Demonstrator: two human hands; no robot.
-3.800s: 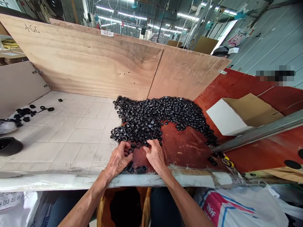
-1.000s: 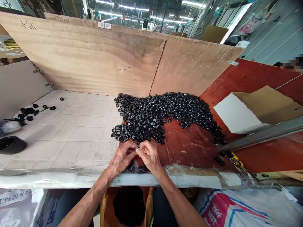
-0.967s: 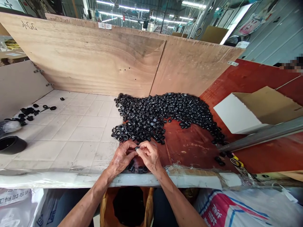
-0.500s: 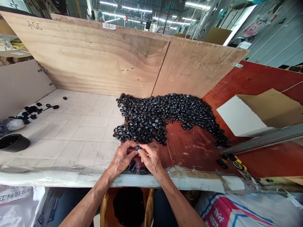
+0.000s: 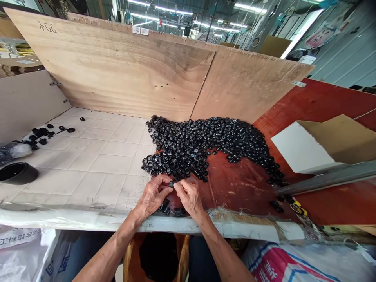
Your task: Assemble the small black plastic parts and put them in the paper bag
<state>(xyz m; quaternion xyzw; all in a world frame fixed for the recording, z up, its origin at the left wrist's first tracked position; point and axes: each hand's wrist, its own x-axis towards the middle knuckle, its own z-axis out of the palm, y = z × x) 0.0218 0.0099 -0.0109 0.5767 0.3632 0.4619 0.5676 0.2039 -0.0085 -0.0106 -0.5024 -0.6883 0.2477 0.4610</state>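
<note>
Between the fingertips of both hands, just above the near part of the table, is a small black ring-shaped plastic part (image 5: 171,184). My left hand (image 5: 152,194) pinches it from the left with thumb and forefinger. My right hand (image 5: 189,196) has its fingertips closed against its right side; whether they hold a second small piece is hidden. A large pile of small black plastic parts (image 5: 188,145) lies just beyond my hands. A few loose black parts (image 5: 179,212) sit below my wrists near the table's front edge.
Wooden boards (image 5: 132,74) wall off the back. A white cardboard box (image 5: 305,150) and a metal bar (image 5: 323,178) are at right, with yellow-handled scissors (image 5: 299,209) nearby. A black cup (image 5: 18,173) stands at left. Below the edge sits an open container (image 5: 127,258).
My right hand's fingers have shifted slightly and curled more at the small part. My left hand keeps its pinch. The whole view has moved a little.
</note>
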